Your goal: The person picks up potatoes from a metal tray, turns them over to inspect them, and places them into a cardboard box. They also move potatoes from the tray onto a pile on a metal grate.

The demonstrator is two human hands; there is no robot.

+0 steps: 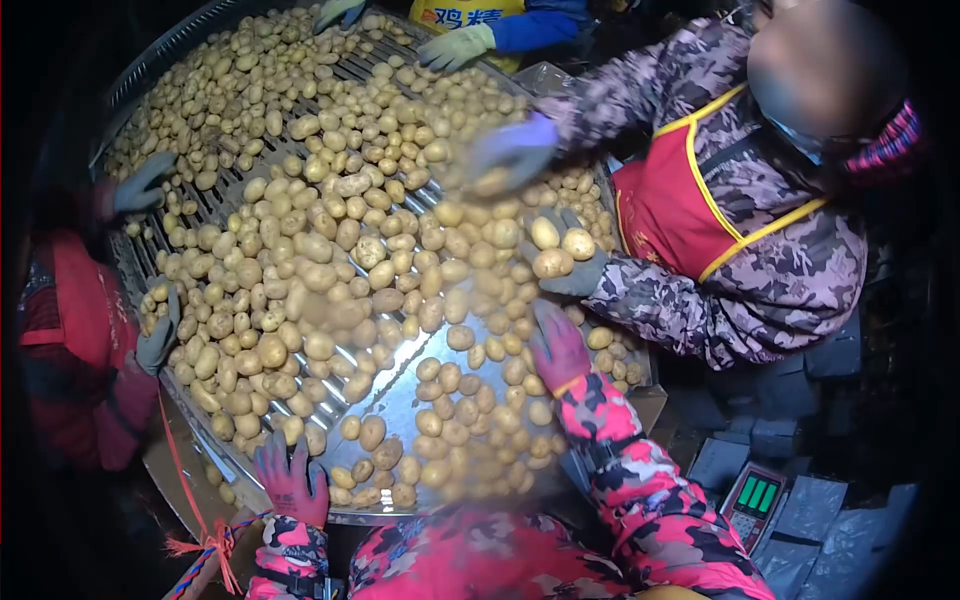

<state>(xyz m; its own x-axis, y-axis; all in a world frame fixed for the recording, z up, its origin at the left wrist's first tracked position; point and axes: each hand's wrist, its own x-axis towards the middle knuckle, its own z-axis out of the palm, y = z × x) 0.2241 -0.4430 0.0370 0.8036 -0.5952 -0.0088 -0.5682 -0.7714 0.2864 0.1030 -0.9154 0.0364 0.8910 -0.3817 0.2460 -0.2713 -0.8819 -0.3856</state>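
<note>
Many potatoes (270,350) cover a large metal sorting table (395,375) with slatted bars and a smooth plate near my side. My left hand (290,480), in a pink and grey glove, lies at the near rim with its fingers spread, beside a few potatoes. Further right, my right hand (560,348) in a matching glove reaches along the table's right side. Its fingers are stretched out against the potatoes there, and no potato shows in its grasp. Loose potatoes (460,410) lie on the plate between my two hands.
A person in a red apron (675,200) at the right holds several potatoes in one gloved hand (575,265). Gloved hands of people at the left (155,335) and far side (457,47) also reach in. A scale display (757,495) glows at lower right; a rope (215,545) is tied at lower left.
</note>
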